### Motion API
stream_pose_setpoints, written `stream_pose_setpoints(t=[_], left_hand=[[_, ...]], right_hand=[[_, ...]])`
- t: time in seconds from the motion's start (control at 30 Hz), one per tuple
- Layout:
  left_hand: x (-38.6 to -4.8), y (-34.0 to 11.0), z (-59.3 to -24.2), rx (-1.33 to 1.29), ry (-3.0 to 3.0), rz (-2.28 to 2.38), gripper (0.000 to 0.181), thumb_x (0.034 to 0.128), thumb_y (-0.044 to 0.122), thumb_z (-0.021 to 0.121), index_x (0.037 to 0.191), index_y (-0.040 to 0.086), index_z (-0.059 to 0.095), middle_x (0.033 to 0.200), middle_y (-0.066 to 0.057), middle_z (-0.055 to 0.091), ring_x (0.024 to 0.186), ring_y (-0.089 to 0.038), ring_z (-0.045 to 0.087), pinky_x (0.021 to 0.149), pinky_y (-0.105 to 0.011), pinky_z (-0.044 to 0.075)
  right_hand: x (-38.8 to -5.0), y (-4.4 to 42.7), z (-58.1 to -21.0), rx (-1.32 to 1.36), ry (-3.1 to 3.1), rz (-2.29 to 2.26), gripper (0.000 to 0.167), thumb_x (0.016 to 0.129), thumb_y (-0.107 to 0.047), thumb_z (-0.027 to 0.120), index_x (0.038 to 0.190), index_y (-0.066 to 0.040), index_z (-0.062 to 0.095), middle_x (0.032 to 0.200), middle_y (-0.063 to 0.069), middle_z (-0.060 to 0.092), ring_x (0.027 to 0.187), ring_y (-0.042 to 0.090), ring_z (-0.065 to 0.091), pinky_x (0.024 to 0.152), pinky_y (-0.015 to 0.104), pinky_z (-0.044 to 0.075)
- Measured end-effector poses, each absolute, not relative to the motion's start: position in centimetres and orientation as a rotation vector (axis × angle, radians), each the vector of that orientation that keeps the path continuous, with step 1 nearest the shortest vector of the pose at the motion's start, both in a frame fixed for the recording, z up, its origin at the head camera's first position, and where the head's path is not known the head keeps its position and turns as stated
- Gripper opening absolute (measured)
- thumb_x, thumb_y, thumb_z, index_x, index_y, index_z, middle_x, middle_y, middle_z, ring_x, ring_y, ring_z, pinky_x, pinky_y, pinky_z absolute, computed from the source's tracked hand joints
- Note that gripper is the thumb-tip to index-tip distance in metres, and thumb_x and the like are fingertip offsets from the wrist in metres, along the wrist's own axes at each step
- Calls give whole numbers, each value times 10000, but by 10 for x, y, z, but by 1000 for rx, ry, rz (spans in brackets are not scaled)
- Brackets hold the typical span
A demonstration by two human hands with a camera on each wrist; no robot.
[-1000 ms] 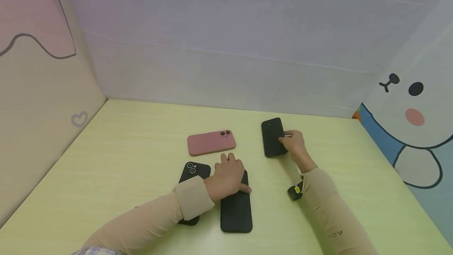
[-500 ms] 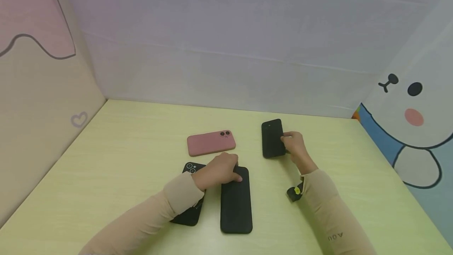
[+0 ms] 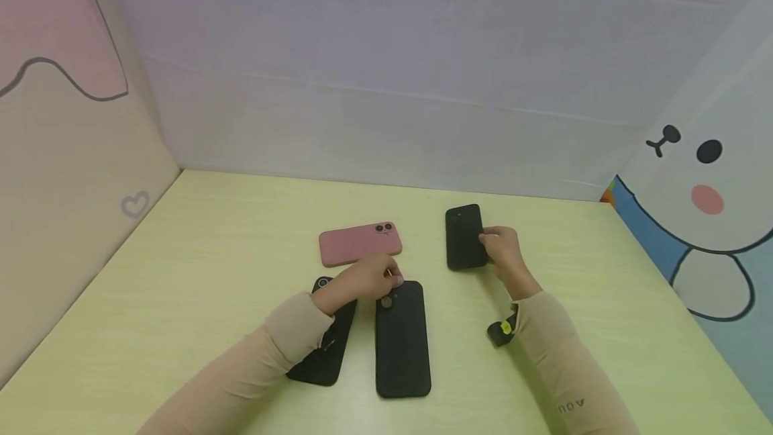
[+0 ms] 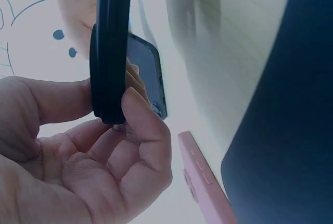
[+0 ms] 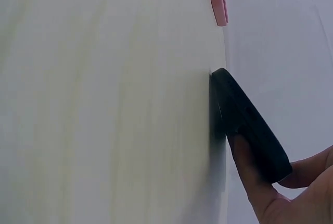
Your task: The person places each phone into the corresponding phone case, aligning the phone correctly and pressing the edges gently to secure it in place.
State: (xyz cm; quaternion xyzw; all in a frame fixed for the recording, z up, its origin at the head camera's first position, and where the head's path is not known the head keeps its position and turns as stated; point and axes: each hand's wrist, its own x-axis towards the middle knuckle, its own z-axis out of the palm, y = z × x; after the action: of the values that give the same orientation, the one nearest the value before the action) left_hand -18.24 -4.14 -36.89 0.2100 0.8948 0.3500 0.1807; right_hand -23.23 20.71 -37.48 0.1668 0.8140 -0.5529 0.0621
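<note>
In the head view my left hand [image 3: 368,278] pinches the top end of the middle black phone [image 3: 402,348]. The left wrist view has this phone [image 4: 111,52] edge-on between thumb and curled fingers. My right hand [image 3: 506,252] grips the right edge of a smaller black phone [image 3: 465,237] further back. The right wrist view shows that phone [image 5: 250,125] tilted, one edge low by the table, with fingers on both faces. Under my left forearm lies another black phone [image 3: 329,351], partly hidden. A pink phone [image 3: 361,244] lies just beyond my left hand.
The pale yellow table [image 3: 241,240] carries all the phones. A small black object with a yellow spot [image 3: 502,330] sits beside my right sleeve. A pale wall [image 3: 386,119] borders the back, with printed panels at both sides.
My left hand has drawn back from across the middle phone to its top end and now pinches it there; that end has come up slightly. The right hand and its phone have barely shifted.
</note>
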Motion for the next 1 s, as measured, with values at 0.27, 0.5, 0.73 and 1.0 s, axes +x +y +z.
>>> stream_pose_setpoints(t=[0.27, 0.5, 0.73, 1.0], left_hand=[[-186, -50, -366, 509, 2508, 1053, 166, 913, 96, 538, 935, 20, 684, 771, -53, 615, 648, -130, 495, 573, -237, 369], [-190, -57, -363, 482, 2504, 1132, 186, 920, 88, 523, 950, -13, 676, 723, -61, 617, 586, -109, 532, 544, -217, 381], [-192, -63, -359, 455, 2531, 1156, 190, 929, 96, 511, 901, -14, 663, 686, -66, 606, 570, -114, 535, 518, -214, 380], [-199, -67, -357, 378, 2522, 1225, 184, 936, 96, 498, 912, -10, 647, 675, -61, 590, 574, -114, 521, 523, -212, 368]], right_hand=[[-229, 207, -375, 517, 2389, -1759, 428, 950, -35, 334, 1341, 136, 313, 1352, 292, 364, 1180, 357, 462, 963, 389, 425], [-229, 207, -377, 538, 2322, -1858, 423, 951, -27, 331, 1343, 131, 318, 1379, 290, 340, 1234, 374, 420, 1011, 411, 378], [-224, 208, -376, 520, 2322, -1855, 417, 959, -49, 327, 1345, 112, 333, 1349, 266, 377, 1159, 329, 470, 931, 358, 437], [-217, 205, -374, 512, 2285, -1897, 415, 959, -57, 334, 1349, 86, 345, 1286, 228, 425, 922, 165, 545, 731, 224, 480]])
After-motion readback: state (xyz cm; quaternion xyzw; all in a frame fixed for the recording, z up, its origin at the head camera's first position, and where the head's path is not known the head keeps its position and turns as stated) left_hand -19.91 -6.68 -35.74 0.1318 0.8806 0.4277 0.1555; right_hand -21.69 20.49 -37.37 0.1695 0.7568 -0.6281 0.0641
